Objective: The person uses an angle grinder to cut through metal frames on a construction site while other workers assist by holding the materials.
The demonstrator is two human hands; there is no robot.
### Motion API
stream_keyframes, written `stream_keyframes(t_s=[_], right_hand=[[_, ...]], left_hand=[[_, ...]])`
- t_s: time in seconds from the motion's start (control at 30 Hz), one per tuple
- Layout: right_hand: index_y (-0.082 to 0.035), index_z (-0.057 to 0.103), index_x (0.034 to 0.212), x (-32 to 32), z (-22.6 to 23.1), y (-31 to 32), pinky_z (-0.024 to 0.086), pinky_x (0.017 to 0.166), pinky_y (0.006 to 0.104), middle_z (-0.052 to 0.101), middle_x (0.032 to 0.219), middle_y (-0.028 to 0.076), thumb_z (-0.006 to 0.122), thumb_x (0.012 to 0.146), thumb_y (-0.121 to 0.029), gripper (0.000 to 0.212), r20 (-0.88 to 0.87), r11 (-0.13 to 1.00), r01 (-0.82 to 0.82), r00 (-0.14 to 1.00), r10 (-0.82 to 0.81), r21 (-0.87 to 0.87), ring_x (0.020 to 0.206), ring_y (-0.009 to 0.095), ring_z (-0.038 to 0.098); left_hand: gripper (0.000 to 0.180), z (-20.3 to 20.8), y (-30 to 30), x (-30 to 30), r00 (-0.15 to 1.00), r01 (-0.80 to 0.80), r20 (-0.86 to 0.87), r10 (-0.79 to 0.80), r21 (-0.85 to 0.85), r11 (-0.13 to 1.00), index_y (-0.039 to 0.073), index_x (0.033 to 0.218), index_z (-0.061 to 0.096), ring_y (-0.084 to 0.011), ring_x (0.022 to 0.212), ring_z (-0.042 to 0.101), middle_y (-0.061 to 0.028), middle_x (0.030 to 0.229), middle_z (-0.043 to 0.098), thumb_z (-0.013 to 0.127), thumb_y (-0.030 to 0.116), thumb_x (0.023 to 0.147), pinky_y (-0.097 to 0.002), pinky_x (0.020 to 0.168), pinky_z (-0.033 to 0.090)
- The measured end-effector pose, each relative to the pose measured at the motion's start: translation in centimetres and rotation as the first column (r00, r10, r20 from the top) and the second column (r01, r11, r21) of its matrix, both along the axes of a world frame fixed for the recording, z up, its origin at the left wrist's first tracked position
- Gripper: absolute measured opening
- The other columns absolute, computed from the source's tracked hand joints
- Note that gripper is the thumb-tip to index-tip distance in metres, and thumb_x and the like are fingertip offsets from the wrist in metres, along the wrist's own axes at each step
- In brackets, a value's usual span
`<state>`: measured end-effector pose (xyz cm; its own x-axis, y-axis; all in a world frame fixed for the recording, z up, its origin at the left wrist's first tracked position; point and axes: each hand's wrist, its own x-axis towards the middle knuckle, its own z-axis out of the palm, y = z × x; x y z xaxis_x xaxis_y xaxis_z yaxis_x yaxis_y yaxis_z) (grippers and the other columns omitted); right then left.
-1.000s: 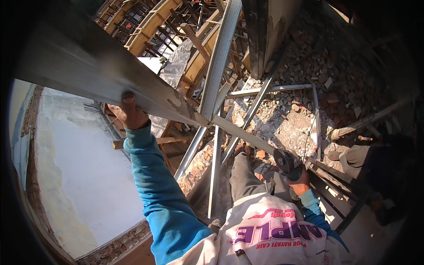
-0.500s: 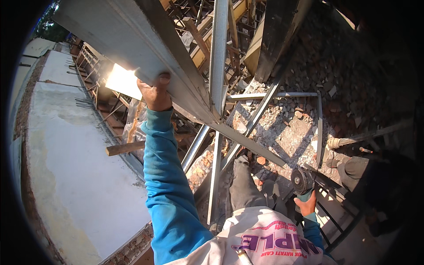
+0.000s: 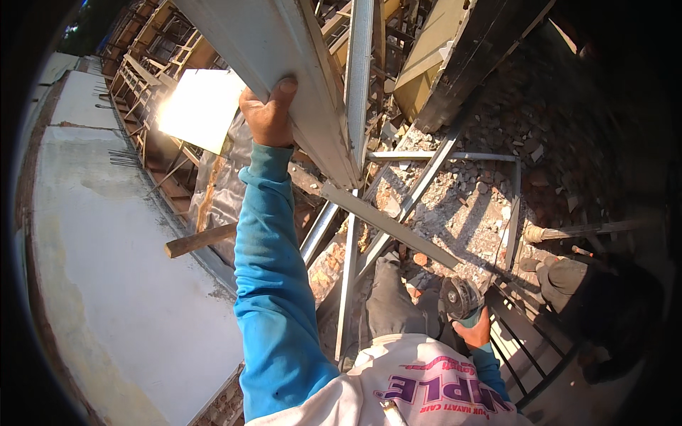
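Note:
My left hand, at the end of an outstretched blue sleeve, is closed around the edge of a long, wide grey profile that rises toward the top of the view. Its fingers are mostly hidden behind it, and the thumb lies on its face. Low on the right, my right hand is wrapped around the body of an angle grinder. The grinder's round disc faces up, apart from the profile. Between the hands, a narrow grey bar slants down to the right, its upper end near the profile's lower end.
Thin metal profiles cross in front of my legs. Broken rubble covers the ground ahead. A white slab runs along the left, with a timber piece near its edge. Another person is at the right, near dark metal bars.
My left hand and the wide profile have shifted right in view, and the narrow bar's upper end now shows. The grinder has moved left and slightly down, closer to my legs.

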<state>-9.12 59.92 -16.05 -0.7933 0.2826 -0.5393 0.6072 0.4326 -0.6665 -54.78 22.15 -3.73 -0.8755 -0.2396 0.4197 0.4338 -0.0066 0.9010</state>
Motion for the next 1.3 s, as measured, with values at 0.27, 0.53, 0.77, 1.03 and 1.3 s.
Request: stream_keyframes(t_s=[0.27,0.53,0.77,1.03,1.3], right_hand=[[0.000,0.045,0.119,-5.0,2.9,-1.6,0.045,0.086,0.0380,0.058,0.106,0.018,0.079,0.058,-0.016,0.072,-0.016,0.993,-0.045,0.999,0.047,0.110,0.099,0.032,0.057],[0.002,0.047,0.116,-6.8,2.1,-2.0,0.045,0.086,0.0401,0.059,0.105,0.020,0.080,0.056,-0.015,0.071,-0.119,0.996,-0.033,0.992,0.043,0.079,0.098,0.033,0.058],[0.007,0.045,0.116,-6.6,0.1,-2.0,0.047,0.082,0.0391,0.059,0.100,0.020,0.083,0.055,-0.022,0.077,-0.039,0.975,-0.119,0.991,0.129,0.190,0.094,0.032,0.059],[0.004,0.048,0.113,-7.8,-0.1,-3.8,0.047,0.083,0.0408,0.060,0.102,0.023,0.081,0.055,-0.021,0.072,-0.024,0.978,-0.137,0.989,0.143,0.157,0.095,0.036,0.059],[0.012,0.030,0.133,-10.6,0.5,-4.9,0.034,0.102,0.0366,0.043,0.131,0.028,0.081,0.059,-0.023,0.097,0.213,0.957,-0.285,0.939,0.269,0.050,0.123,0.035,0.043]], left_hand=[[0.056,7.7,-6.6,-2.8,0.999,0.004,-0.046,-0.009,-0.096,0.995,-0.006,0.106,0.056,-0.0184,0.080,0.062,-0.0123,0.095,0.062,0.066,0.044,0.080,-0.0303,0.069,0.051],[0.061,16.7,-10.7,-2.8,0.998,0.057,-0.021,-0.058,-0.060,0.997,-0.003,0.121,0.048,-0.0231,0.093,0.061,-0.0138,0.108,0.059,0.060,0.046,0.085,-0.0343,0.080,0.051],[0.054,25.6,-21.3,-1.4,0.999,0.014,-0.033,-0.014,0.000,1.000,0.000,0.124,0.047,-0.0229,0.097,0.060,-0.0133,0.111,0.058,0.060,0.038,0.087,-0.0339,0.083,0.050],[0.050,4.2,-23.0,26.5,0.805,-0.496,0.058,0.591,-0.480,0.724,0.001,0.123,0.048,-0.0237,0.098,0.058,-0.0138,0.111,0.059,0.059,0.035,0.088,-0.0347,0.084,0.049],[0.047,-20.2,-15.4,72.7,0.153,0.317,0.946,0.287,-0.322,0.892,0.002,0.123,0.049,-0.0245,0.100,0.057,-0.0143,0.112,0.059,0.059,0.032,0.088,-0.0355,0.085,0.048]])
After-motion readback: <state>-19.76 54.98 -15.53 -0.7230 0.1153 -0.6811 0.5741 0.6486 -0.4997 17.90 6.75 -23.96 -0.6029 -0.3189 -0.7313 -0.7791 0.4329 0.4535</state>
